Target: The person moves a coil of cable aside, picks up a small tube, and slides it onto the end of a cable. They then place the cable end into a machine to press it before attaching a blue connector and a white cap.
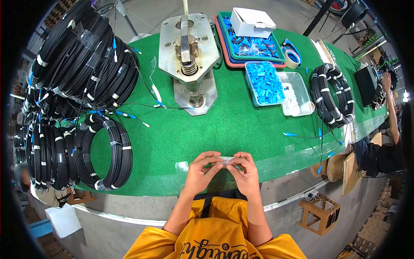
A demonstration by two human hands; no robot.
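Both hands meet at the near edge of the green table. My left hand point(202, 172) and my right hand point(244, 171) pinch a small clear plastic piece point(225, 160) between thumbs and fingers. The piece spans the gap between the hands; its exact shape is too small to tell. A bit of clear tape point(182, 166) lies on the table just left of my left hand. Beyond the hands stands a metal press point(189, 52) with a spring and a flat base plate.
Coiled black cables point(103, 151) are stacked at left; another coil point(331, 96) lies at right. A tub of blue connectors point(264, 83), a tub of white parts point(295, 93), a white box point(252, 22) and a tape roll point(293, 58) stand behind. A co-worker point(381, 151) is at far right.
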